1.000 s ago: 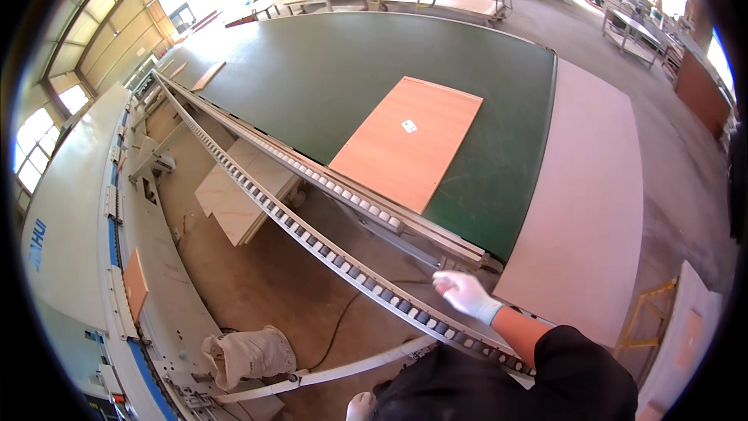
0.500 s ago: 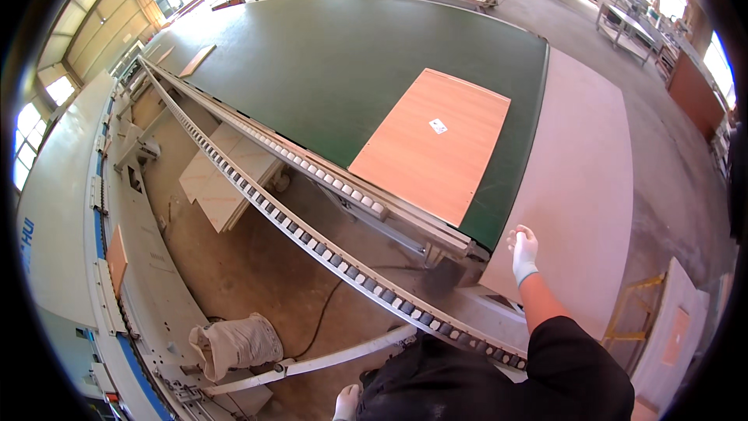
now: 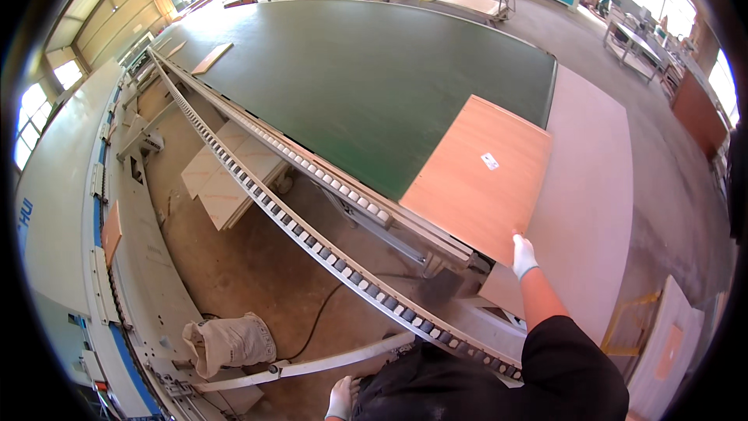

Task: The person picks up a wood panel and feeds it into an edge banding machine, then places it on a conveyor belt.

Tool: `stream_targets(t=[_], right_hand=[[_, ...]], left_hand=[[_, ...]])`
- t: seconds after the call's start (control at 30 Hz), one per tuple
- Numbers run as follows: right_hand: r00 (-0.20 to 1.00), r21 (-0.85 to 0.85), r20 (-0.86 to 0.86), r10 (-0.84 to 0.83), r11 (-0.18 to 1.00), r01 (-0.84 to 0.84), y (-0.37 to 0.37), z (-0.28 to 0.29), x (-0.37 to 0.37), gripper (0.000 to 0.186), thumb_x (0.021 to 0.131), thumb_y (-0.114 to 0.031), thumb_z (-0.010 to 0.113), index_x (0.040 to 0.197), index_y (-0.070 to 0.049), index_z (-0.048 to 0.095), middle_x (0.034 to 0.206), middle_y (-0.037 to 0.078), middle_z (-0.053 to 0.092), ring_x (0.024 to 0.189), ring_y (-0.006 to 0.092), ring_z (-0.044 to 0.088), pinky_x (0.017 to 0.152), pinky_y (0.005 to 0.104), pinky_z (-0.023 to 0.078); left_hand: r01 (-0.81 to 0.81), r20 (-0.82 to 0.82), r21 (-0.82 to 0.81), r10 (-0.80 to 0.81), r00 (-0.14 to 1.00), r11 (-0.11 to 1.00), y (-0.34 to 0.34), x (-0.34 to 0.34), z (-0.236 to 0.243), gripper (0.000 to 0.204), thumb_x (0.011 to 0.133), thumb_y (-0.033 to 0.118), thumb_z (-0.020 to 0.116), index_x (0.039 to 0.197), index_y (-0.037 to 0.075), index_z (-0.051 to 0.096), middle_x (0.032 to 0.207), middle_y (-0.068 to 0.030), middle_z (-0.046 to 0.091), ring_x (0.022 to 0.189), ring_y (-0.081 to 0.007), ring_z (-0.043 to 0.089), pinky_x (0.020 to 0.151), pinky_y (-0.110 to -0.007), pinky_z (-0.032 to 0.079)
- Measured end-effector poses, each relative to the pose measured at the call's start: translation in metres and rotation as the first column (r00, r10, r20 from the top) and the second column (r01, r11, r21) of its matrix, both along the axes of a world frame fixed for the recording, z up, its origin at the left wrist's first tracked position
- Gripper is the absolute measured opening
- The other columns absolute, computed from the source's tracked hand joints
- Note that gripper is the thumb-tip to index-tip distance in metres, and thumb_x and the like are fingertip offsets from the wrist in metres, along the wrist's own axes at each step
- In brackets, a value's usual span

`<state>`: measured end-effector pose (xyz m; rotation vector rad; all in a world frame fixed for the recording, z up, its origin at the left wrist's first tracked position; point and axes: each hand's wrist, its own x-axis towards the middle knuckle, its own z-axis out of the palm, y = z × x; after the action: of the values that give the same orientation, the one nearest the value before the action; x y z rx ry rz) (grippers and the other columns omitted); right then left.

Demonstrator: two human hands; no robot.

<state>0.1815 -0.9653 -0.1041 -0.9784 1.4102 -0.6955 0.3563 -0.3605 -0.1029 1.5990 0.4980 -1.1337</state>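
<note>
My right hand (image 3: 524, 254), in a white glove with bare fingertips, grips the near right corner of a wood-toned panel (image 3: 475, 179). The flat panel has a small white label on its face. Its left part lies on the green belt (image 3: 335, 86), and its right part reaches over the pale board (image 3: 588, 179) beside the belt's end. My left hand (image 3: 340, 399), gloved the same way, hangs low by my body near the roller rail. Its fingers look loosely apart, with nothing visible in them.
A narrow roller rail (image 3: 312, 242) runs diagonally from my waist to the far left. A fabric sack (image 3: 231, 345) stands at lower left beside a long machine (image 3: 66, 210). Stacked boards (image 3: 234, 171) sit low under the belt's side. A small wood strip (image 3: 212, 58) lies far on the belt.
The panel has slid to the right, off the belt's end and over the pale board. My right hand, apart from it before, now holds its corner.
</note>
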Motion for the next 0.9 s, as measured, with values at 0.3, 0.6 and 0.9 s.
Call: stream_targets(t=[0.3,0.6,0.9], right_hand=[[0.954,0.170,0.293,0.061,0.979,-0.115,0.071,0.092,0.024,0.032,0.092,-0.023,0.054,0.120,-0.007,0.050,0.110,0.008,0.058,0.089,0.0205,0.061,0.064,0.0378,0.052],[0.829,0.233,0.560,0.014,0.957,-0.173,0.163,0.152,0.061,0.018,0.095,-0.018,0.045,0.111,-0.012,0.050,0.104,0.002,0.062,0.062,0.0178,0.061,0.039,0.0266,0.043],[0.602,0.314,0.787,-0.135,0.928,-0.202,0.210,0.165,0.035,0.039,0.094,-0.023,0.041,0.129,-0.005,0.047,0.128,0.013,0.054,0.116,0.0303,0.051,0.093,0.0491,0.045]], left_hand=[[0.120,0.208,-0.407,-0.035,0.977,0.906,-0.120,0.038,0.129,0.047,0.099,0.034,0.044,0.128,-0.003,0.047,0.122,-0.0209,0.057,0.112,-0.0304,0.057,0.096,-0.040,0.045],[0.438,0.234,-0.600,-0.377,0.896,0.669,-0.307,0.036,0.193,0.065,0.095,0.041,0.053,0.137,-0.004,0.036,0.135,-0.0173,0.048,0.123,-0.0265,0.048,0.105,-0.038,0.037],[0.114,0.029,-0.675,-0.127,0.991,0.729,-0.308,0.022,0.188,0.040,0.089,0.012,0.062,0.122,-0.007,0.050,0.115,-0.0144,0.061,0.101,-0.0222,0.061,0.090,-0.035,0.049]])
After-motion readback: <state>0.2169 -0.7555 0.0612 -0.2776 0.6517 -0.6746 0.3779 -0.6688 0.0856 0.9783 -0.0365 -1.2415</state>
